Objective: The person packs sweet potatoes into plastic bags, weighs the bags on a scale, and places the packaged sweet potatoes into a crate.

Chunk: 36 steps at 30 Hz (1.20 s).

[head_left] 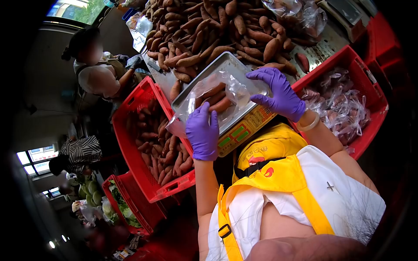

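Observation:
A clear plastic bag with several sweet potatoes inside lies on the metal tray of a weighing scale. The scale's yellow front panel has green displays and faces me. My left hand, in a purple glove, is at the bag's near left end, with fingers and thumb closed on its film. My right hand, gloved the same, is over the tray's right edge beside the bag. Its thumb and fingers are spread apart, holding nothing.
Loose sweet potatoes are heaped behind the scale. A red crate of sweet potatoes stands left, and another red crate with filled bags stands right. A person works at the left; another, in a striped top, is farther off.

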Each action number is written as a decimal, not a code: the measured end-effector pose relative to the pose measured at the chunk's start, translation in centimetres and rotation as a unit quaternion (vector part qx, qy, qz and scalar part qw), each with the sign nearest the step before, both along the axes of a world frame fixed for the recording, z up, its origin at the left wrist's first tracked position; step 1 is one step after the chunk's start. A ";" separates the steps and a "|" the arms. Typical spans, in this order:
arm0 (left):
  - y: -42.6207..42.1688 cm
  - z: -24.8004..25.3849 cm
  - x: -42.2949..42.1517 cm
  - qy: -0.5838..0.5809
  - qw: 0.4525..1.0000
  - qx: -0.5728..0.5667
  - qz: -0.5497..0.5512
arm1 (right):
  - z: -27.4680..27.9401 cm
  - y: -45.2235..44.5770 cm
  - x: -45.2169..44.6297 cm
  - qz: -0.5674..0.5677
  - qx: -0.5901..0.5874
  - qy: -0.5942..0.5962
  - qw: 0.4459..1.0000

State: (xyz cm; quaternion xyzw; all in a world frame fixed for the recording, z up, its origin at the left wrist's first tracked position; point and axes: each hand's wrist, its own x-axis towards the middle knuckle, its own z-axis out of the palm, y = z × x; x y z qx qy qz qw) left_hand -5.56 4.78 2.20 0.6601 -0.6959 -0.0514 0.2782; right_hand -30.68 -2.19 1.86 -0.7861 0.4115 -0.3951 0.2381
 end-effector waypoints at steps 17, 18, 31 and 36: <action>3.3 3.4 3.4 -0.023 0.959 -0.078 0.271 | 3.5 0.9 2.8 -0.029 -0.055 0.039 0.997; 2.4 2.4 4.0 -0.053 0.957 -0.022 0.286 | 3.6 1.1 3.7 -0.051 -0.077 0.065 0.994; -0.9 2.7 4.0 0.248 0.957 -0.128 -0.085 | 3.2 -3.9 9.6 0.277 -0.145 -0.127 0.941; -0.9 4.7 2.8 0.602 0.795 0.073 0.008 | 3.0 -3.1 11.1 0.308 -0.089 -0.165 0.933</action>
